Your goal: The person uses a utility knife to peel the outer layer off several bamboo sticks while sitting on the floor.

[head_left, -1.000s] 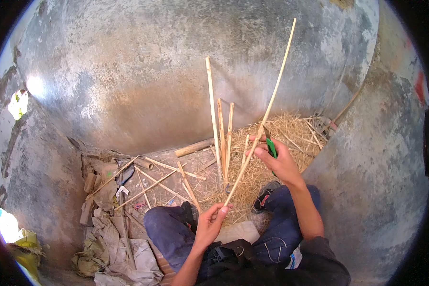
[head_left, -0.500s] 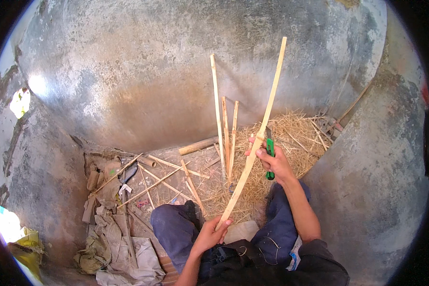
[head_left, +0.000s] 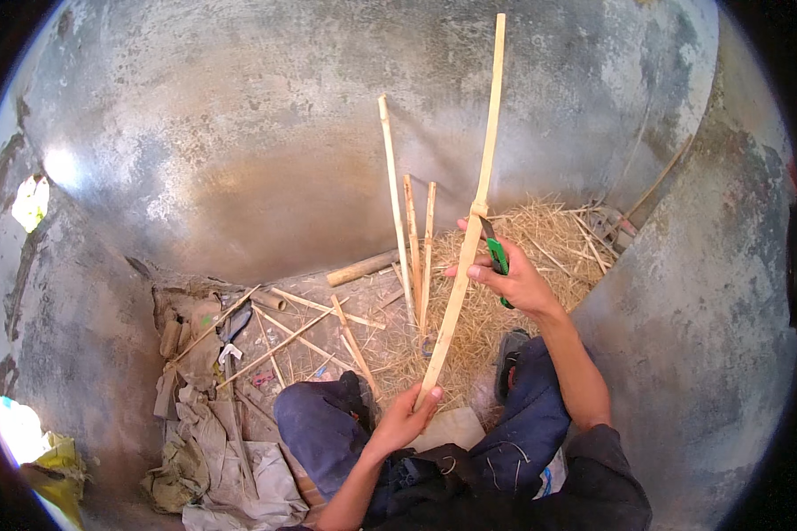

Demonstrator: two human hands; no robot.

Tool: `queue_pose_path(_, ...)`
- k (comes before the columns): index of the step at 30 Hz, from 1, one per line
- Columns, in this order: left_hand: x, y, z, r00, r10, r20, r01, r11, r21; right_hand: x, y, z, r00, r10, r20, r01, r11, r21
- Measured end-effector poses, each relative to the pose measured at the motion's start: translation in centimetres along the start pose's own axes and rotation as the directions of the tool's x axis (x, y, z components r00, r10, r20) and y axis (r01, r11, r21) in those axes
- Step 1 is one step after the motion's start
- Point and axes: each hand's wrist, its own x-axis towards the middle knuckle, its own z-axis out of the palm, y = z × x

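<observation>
Since the earlier frame you have swung the long bamboo strip (head_left: 469,239) more upright, centre frame. Your left hand (head_left: 405,416) grips its lower end closed; three shorter sticks (head_left: 413,239) lean on the wall. Your right hand (head_left: 514,279) presses one green-handled knife (head_left: 498,258) at its pale, knotted middle.

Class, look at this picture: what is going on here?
A person sits on the ground against a grey wall. The left hand grips the lower end of a long bamboo strip held up at a slant. The right hand holds a green-handled knife against the strip near its middle. More bamboo sticks lean on the wall, and shavings lie piled on the floor.
</observation>
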Motion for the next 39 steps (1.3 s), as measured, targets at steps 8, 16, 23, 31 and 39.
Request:
queue_pose_path(8, 2.6, 1.7, 0.9, 0.990, 0.075, -0.116, -0.082, 0.995, -0.059, -1.3, 0.5, 0.0, 0.964, 0.022, -0.264, -0.033, 0.999, -0.038)
queue_pose_path(16, 2.1, 4.8, 0.5, 0.923, 0.240, -0.300, -0.211, 0.969, 0.125, -3.6, 0.3, 2.4, 0.962, -0.214, -0.171, 0.087, 0.830, -0.551)
queue_pose_path(23, 2.7, 4.8, 0.4, 0.905, 0.309, -0.291, -0.337, 0.940, -0.051, -5.6, 0.4, 5.7, 0.925, -0.350, 0.148, 0.350, 0.634, -0.689)
queue_pose_path(31, 2.4, 6.0, 0.5, 0.868, 0.322, -0.377, -0.290, 0.947, 0.141, -6.2, 0.3, 7.2, 0.887, -0.419, 0.195, 0.416, 0.539, -0.733)
queue_pose_path(39, 2.2, 6.3, 1.2, 0.766, 0.442, -0.467, -0.289, 0.885, 0.364, -6.1, -0.1, 7.4, 0.902, -0.400, 0.165, 0.385, 0.570, -0.726)
